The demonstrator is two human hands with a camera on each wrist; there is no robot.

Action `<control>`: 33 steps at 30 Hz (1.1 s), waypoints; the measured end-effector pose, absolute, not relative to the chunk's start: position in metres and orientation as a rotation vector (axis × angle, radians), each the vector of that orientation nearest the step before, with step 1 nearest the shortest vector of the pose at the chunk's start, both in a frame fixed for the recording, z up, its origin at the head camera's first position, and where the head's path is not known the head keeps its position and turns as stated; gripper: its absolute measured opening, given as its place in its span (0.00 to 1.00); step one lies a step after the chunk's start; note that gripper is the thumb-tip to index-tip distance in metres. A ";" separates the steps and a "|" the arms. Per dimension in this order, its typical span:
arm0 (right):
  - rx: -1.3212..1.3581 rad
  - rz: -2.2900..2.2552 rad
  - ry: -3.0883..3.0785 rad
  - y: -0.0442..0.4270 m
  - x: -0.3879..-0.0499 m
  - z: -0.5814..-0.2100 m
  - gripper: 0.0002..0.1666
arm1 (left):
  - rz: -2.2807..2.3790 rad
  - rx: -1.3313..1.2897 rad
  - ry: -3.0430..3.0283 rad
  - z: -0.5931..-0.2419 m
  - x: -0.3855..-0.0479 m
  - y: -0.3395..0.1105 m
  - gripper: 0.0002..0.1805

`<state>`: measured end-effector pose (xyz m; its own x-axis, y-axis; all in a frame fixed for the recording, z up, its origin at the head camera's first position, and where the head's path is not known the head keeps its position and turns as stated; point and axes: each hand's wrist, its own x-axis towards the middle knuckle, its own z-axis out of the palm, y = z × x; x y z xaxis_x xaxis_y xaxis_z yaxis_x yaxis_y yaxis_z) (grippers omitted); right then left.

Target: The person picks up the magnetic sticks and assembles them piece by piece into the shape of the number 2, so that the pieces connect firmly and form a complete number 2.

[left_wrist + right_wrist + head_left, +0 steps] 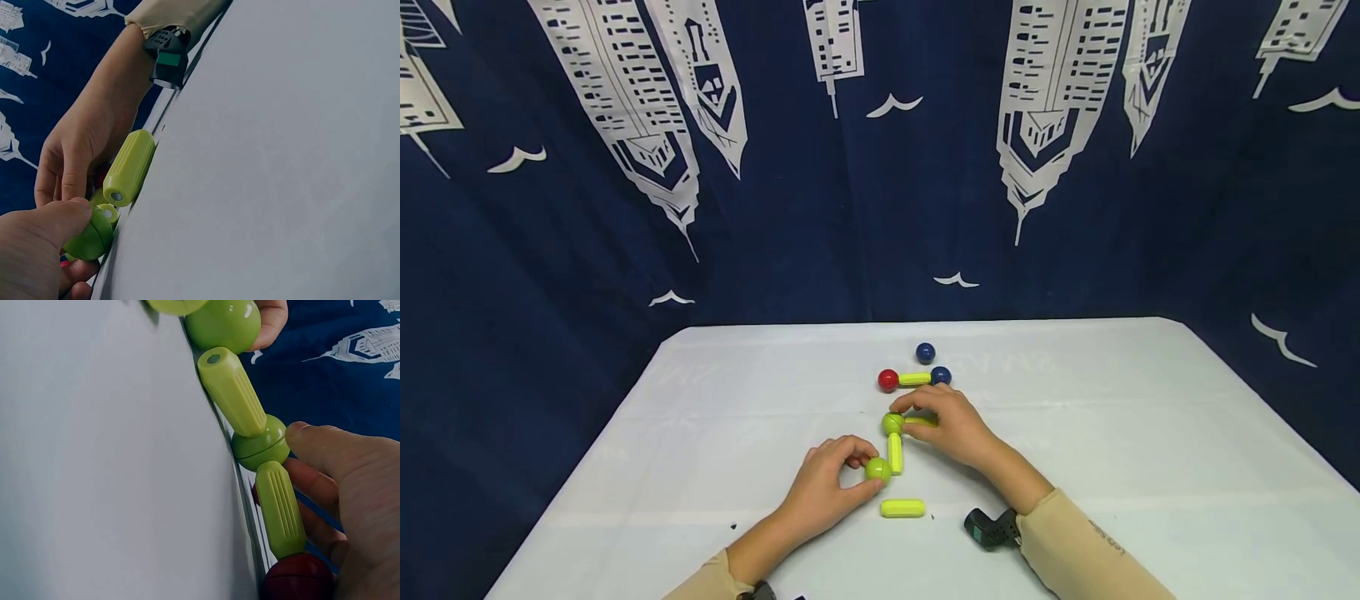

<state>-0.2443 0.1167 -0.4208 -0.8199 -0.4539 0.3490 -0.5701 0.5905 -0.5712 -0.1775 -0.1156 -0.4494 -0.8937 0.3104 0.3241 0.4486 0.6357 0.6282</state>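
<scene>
My left hand (831, 483) holds a glossy green ball (877, 470) between thumb and fingers. Just beyond it, my right hand (951, 423) pinches a second green ball (892, 423) low over the white table. Two ribbed yellow-green rods join that second ball: one rod (895, 454) points toward me, its free end beside the left hand's ball, and the other rod (281, 509) runs under the right hand. A dark red ball (299, 578) sits at this rod's far end in the right wrist view; the hand hides it from the head camera.
Farther back lie a red ball (888, 381), a yellow-green rod (914, 379) and a blue ball (941, 376) in a row. Behind them is another blue ball (925, 353). A loose yellow-green rod (902, 508) lies nearer me on the white table (1112, 400).
</scene>
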 end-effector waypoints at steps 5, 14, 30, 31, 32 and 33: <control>0.874 0.942 -2.654 0.116 -0.244 -0.423 0.15 | -1.121 -0.624 -2.679 -0.449 -0.177 -0.115 0.17; 0.838 0.897 -2.620 0.114 -0.244 -0.426 0.14 | -1.141 -0.655 -2.694 -0.449 -0.177 -0.116 0.18; 0.795 0.849 -2.591 0.110 -0.244 -0.429 0.13 | -1.187 -0.737 -2.688 -0.446 -0.178 -0.117 0.19; 0.796 0.848 -2.590 0.110 -0.244 -0.429 0.13 | -1.192 -0.741 -2.683 -0.446 -0.178 -0.116 0.19; 0.796 0.847 -2.590 0.110 -0.244 -0.429 0.13 | -1.195 -0.744 -2.679 -0.446 -0.177 -0.116 0.19; 0.797 0.847 -2.590 0.110 -0.244 -0.429 0.13 | -1.196 -0.746 -2.675 -0.447 -0.177 -0.115 0.20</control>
<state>-0.2441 0.1102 -0.4290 -0.8005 -0.4115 0.4357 -0.5895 0.6719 -0.4484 -0.1772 -0.1155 -0.4465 -0.8717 0.3883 0.2988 0.4816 0.5668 0.6685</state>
